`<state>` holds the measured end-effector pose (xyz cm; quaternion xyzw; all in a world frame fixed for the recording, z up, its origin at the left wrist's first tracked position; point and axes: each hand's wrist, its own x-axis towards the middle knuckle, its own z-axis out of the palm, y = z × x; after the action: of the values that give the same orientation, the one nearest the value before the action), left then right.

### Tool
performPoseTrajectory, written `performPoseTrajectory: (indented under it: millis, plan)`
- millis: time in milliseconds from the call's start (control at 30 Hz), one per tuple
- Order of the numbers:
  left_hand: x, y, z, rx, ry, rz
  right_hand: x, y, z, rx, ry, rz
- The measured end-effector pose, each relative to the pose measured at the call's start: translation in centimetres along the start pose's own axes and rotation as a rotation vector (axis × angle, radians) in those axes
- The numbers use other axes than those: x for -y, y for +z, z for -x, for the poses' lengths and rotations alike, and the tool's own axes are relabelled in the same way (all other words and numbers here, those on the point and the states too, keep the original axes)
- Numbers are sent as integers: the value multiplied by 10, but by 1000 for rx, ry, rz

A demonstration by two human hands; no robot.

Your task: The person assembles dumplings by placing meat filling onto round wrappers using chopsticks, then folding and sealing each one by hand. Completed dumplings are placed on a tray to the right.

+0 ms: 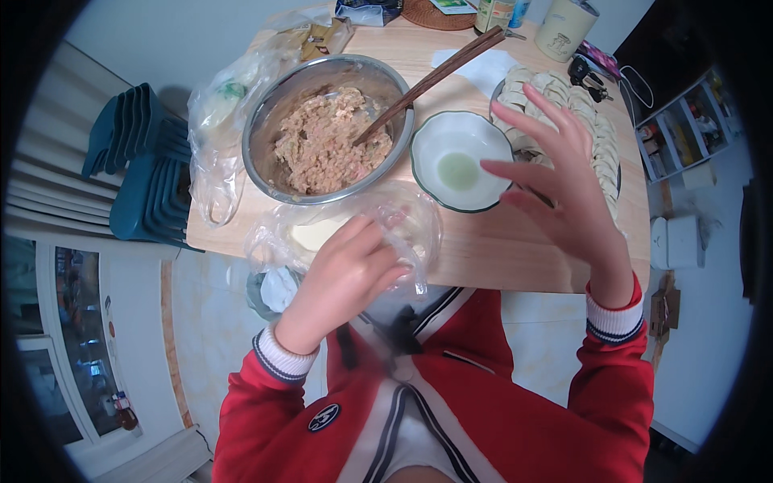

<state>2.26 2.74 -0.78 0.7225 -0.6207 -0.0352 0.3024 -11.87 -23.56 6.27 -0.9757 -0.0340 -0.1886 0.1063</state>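
Note:
My left hand (356, 259) has its fingers curled on a clear plastic bag (416, 262) at the table's front edge. Pale dumpling wrappers (317, 232) show inside the bag; the fingertips are partly behind its film. My right hand (564, 187) is raised with spread fingers and nothing in it. It hovers between a scalloped white bowl (432, 160), with a little pale liquid at the bottom, and rows of pleated dumplings (604, 154), hiding part of both. Ground filling (332, 145) lies in a stainless steel bowl (266, 118), with wooden chopsticks (432, 81) leaning on its rim.
Another plastic bag (211, 121) lies left of the steel bowl. Along the back are a jar (492, 15), a woven mat (435, 17), a cream canister (561, 33) and keys (583, 72). Teal stools (145, 187) are stacked at the left, by the wooden table (483, 259).

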Motion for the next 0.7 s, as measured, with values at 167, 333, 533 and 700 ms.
performPoseTrajectory:
  millis: [167,333,533,700]
  plan:
    - [2,11,-1,-78,-64,-150,31,8,8,-19,-9,-162]
    - [6,12,-8,-114,-165,-256,47,22,12,-80,-24,-261]
    - [9,18,-12,-181,-240,-188,39,23,28,-154,70,-162]
    - [9,24,-8,-309,-276,-222,26,32,43,-230,108,-99]
